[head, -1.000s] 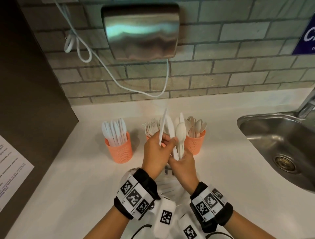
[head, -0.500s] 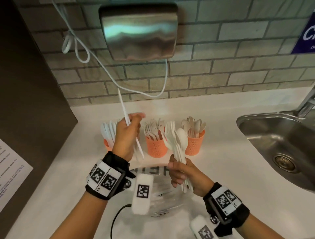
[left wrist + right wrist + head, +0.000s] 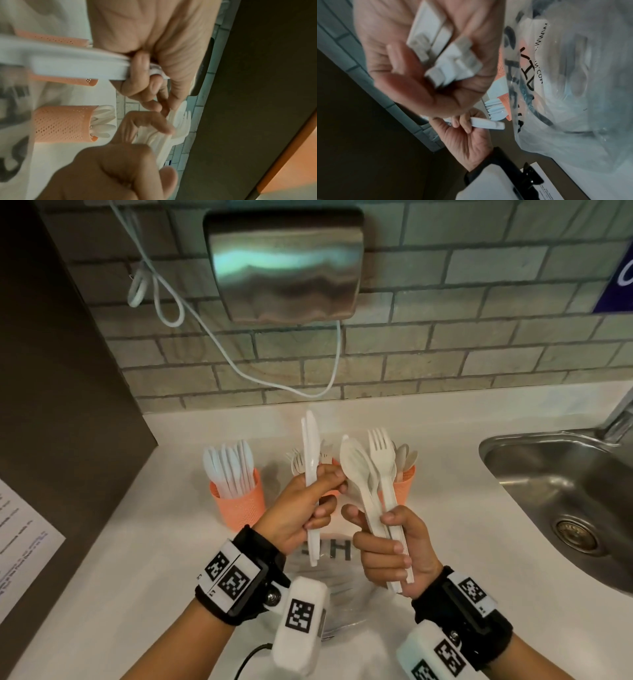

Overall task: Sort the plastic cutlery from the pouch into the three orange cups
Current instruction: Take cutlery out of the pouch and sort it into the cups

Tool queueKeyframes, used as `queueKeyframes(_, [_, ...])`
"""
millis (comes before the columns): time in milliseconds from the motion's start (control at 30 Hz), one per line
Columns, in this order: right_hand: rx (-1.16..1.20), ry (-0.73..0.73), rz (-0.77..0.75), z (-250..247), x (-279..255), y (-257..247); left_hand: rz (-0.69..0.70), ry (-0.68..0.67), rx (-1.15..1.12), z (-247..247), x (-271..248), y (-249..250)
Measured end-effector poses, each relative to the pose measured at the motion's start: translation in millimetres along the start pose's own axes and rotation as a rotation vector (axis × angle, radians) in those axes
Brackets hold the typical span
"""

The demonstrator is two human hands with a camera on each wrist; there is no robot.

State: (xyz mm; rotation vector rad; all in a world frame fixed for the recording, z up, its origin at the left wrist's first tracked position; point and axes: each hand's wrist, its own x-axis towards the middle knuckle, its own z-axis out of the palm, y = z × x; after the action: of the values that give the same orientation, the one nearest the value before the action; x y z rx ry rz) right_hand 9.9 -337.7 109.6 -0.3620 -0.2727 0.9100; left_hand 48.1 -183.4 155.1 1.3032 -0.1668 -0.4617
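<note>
Left hand (image 3: 301, 508) pinching two white knives (image 3: 311, 460) upright, blades up, above the clear pouch (image 3: 329, 587) on the counter (image 3: 137, 542). Right hand (image 3: 394, 546) curled round a bunch of spoons and forks (image 3: 371, 474), heads up, just beside the left. Behind: three orange cups, knife cup (image 3: 239, 501) left, fork cup mostly hidden, spoon cup (image 3: 406, 475) right.

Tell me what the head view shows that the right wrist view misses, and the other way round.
Only the head view shows the steel sink, the hand dryer, the cup of spoons and the fork and spoon tips above the right hand.

Only the right wrist view shows the square handle ends in that palm and the pouch close up.

Both show the left hand gripping white knives and the cup of knives.
</note>
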Motion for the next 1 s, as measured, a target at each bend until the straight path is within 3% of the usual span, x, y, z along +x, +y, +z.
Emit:
queueKeyframes(233, [-0.138, 0.033, 0.01, -9, 0, -2, 0.036, 0.08, 0.129, 4, 1, 1])
queueKeyframes(333, [-0.374, 0.242, -0.006, -4, -2, -2, 0.05, 0.166, 0.147, 6, 4, -1])
queueKeyframes(433, [-0.566, 0.444, -0.141, 0, 2, 5, 0.085, 0.334, 0.141, 6, 11, -1])
queueKeyframes(500, [-0.617, 0.503, -0.227, -1, 5, 11, 0.095, 0.42, 0.071, 3, 16, -1])
queueKeyframes(733, [-0.704, 0.52, -0.254, 6, 10, 9, 0.028, 0.225, 0.083, 4, 16, -10])
queueKeyframes(867, [-0.797, 0.613, -0.3, 3, 13, 9, 0.091, 0.305, 0.218, -8, 23, -5])
queueKeyframes(1000, [-0.797, 0.67, -0.321, 0, 17, 9, 0.194, 0.398, 0.197, -26, 27, 21])
